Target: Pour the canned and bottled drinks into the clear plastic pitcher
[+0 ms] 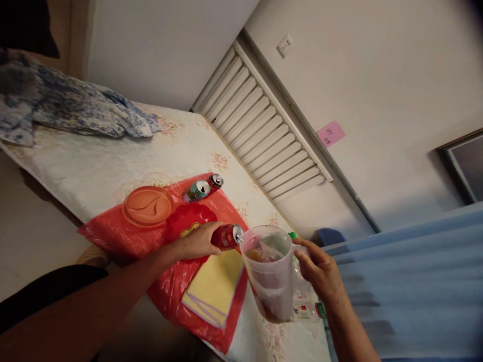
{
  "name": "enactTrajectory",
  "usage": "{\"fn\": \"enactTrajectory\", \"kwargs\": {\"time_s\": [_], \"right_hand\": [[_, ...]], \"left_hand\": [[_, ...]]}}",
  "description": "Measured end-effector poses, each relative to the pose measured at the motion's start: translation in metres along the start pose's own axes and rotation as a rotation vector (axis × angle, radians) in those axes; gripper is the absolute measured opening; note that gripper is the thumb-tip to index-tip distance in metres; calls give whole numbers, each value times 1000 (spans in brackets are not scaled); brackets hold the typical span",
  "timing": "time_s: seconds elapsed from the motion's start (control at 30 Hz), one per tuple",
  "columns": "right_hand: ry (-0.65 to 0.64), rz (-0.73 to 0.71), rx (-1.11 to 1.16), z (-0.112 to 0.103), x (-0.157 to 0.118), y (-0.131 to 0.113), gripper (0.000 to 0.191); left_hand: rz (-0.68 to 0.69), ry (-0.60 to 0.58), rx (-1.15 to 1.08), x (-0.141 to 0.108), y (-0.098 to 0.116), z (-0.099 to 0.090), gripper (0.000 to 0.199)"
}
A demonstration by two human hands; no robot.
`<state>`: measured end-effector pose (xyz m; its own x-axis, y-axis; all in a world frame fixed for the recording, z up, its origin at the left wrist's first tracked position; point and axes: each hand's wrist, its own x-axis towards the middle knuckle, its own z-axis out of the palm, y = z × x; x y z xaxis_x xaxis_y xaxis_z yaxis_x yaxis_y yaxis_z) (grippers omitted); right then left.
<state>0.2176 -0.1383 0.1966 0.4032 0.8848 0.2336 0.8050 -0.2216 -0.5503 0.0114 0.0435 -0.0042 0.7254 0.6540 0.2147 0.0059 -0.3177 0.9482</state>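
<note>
Unreadable handwritten pink note [331, 133], illegibly printed red can [227, 238], bottle label [301, 310] too blurred

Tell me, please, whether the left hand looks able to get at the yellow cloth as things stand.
Probably not just now: the left hand is holding a red can. Otherwise the way looks free, as the yellow cloth lies close by, largely uncovered.

Can [225, 237] left of pitcher [269, 286], bottle [306, 311] to its right, cloth [217, 286] on plastic sheet [169, 291]
</note>
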Motion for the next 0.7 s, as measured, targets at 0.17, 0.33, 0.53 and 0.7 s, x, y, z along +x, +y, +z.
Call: {"fn": "enactTrajectory", "kwargs": {"time_s": [0.17,0.33,0.53,0.7], "right_hand": [[-56,45,-16,-1,4,-4,44],[-57,8,-59,0,7,-13,41],[-55,-18,-109,0,10,-15,39],[-61,-29,-138,1,11,-19,38]], "left_hand": [[-21,2,3,-2,3,-1,66],[-13,1,-19,0,-4,1,67],[-29,12,-28,0,-7,2,65],[-45,7,-26,-2,-4,1,63]]}}
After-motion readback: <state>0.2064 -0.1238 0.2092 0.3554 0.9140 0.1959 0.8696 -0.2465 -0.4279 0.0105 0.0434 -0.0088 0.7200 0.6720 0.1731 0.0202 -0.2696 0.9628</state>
